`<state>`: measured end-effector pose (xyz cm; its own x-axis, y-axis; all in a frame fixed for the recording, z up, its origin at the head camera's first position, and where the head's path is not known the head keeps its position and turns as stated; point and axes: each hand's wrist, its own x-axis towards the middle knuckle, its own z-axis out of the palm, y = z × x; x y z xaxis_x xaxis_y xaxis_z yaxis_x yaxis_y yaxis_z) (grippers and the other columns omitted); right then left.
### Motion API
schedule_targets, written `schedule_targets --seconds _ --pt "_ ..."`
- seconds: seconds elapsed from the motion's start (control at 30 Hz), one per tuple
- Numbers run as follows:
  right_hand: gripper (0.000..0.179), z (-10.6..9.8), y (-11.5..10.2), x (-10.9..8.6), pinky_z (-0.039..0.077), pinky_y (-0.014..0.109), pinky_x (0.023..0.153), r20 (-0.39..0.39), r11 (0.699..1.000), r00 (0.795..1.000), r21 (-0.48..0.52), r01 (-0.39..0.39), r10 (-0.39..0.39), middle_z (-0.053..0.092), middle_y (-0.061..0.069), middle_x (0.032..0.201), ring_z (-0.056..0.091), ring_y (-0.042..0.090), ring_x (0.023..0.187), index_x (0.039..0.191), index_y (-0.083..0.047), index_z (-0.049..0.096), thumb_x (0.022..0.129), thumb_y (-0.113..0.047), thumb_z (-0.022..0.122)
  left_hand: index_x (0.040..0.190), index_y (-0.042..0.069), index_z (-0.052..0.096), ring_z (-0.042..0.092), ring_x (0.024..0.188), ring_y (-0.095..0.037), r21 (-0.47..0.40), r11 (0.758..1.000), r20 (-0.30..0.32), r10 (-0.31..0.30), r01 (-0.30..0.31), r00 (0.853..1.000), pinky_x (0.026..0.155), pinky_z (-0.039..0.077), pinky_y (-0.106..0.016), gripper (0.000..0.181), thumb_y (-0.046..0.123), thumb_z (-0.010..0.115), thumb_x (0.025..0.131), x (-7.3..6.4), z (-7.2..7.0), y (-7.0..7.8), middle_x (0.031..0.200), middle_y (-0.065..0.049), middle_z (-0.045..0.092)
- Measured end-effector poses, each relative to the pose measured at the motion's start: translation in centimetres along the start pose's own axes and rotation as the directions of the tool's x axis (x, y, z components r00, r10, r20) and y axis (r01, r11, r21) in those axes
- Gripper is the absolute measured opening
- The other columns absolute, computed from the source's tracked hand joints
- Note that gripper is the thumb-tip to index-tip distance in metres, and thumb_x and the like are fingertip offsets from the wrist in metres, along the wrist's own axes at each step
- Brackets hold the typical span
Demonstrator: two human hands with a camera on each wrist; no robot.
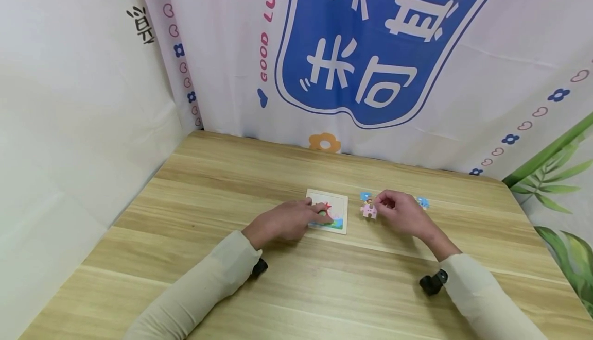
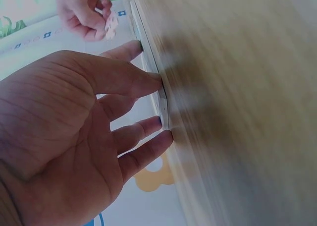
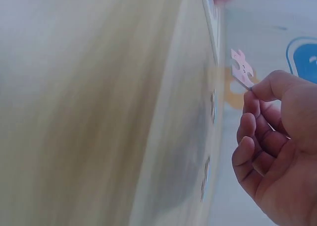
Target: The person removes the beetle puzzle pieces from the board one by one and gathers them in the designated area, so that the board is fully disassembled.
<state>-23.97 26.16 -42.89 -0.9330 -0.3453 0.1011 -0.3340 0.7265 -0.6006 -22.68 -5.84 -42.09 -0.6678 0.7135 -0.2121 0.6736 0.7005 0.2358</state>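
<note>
My left hand (image 1: 289, 220) rests on a small square puzzle board (image 1: 345, 210), its fingers spread. The left wrist view has the thumb against the edge of the board and the other fingers fairly straight. A red figure and a blue-green strip show inside the frame; the hand covers part of the picture. To the right of the board, my right hand (image 1: 404, 213) pinches a pink puzzle piece (image 3: 242, 70) between thumb and index finger, above the tabletop. The other right fingers are loosely curled.
A blue puzzle piece (image 1: 365, 196) lies just beyond the pink one. Another blue puzzle piece (image 1: 422, 202) lies past the right hand, partly hidden. The wooden table (image 1: 287, 299) meets a printed curtain (image 1: 231, 72) at the back. Black cameras (image 1: 432, 283) sit at both wrists.
</note>
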Motion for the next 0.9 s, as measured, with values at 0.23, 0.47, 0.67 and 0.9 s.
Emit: schedule_targets --seconds 0.23,0.47,0.67,0.9 --pt "0.008 -2.5 2.6 -1.9 0.050 0.030 0.071 -0.001 0.999 0.999 -0.042 -0.035 0.035 0.066 0.002 0.090 0.058 0.018 0.081 0.100 -0.006 0.071 0.102 -0.009 0.063 0.153 0.038 0.051 0.029 0.150 -0.034 -0.008 1.000 -0.003 0.000 0.000 1.000 0.110 0.040 -0.045 0.069 -0.008 0.048 0.101 -0.1 -0.1 0.0 0.166 0.006 0.030" --pt "0.008 -4.5 4.9 -3.5 0.047 0.028 0.067 0.008 0.998 0.999 -0.056 -0.041 0.042 0.064 0.002 0.088 0.054 0.018 0.078 0.098 -0.004 0.070 0.102 -0.008 0.064 0.153 0.039 0.051 0.029 0.150 -0.034 -0.007 1.000 0.002 -0.004 0.004 1.000 0.101 0.047 -0.041 0.069 -0.007 0.049 0.101 0.0 -0.1 0.1 0.166 0.007 0.030" --pt "0.008 -6.1 6.2 -4.5 0.046 0.028 0.069 0.056 0.996 0.996 -0.062 -0.068 0.072 0.062 0.002 0.090 0.053 0.018 0.081 0.100 -0.005 0.068 0.103 -0.009 0.063 0.153 0.037 0.051 0.031 0.149 -0.035 -0.005 1.000 0.002 -0.004 0.004 1.000 0.096 0.049 -0.038 0.068 -0.007 0.048 0.102 0.1 -0.1 0.0 0.166 0.007 0.030" --pt "0.010 -7.7 8.1 -4.8 0.045 0.029 0.070 0.090 0.991 0.989 -0.073 -0.113 0.119 0.062 0.005 0.094 0.051 0.019 0.083 0.104 -0.004 0.068 0.105 -0.010 0.060 0.154 0.037 0.051 0.031 0.149 -0.036 -0.007 1.000 0.000 0.001 -0.001 1.000 0.100 0.047 -0.039 0.067 -0.006 0.048 0.102 0.1 0.0 0.0 0.166 0.006 0.030"
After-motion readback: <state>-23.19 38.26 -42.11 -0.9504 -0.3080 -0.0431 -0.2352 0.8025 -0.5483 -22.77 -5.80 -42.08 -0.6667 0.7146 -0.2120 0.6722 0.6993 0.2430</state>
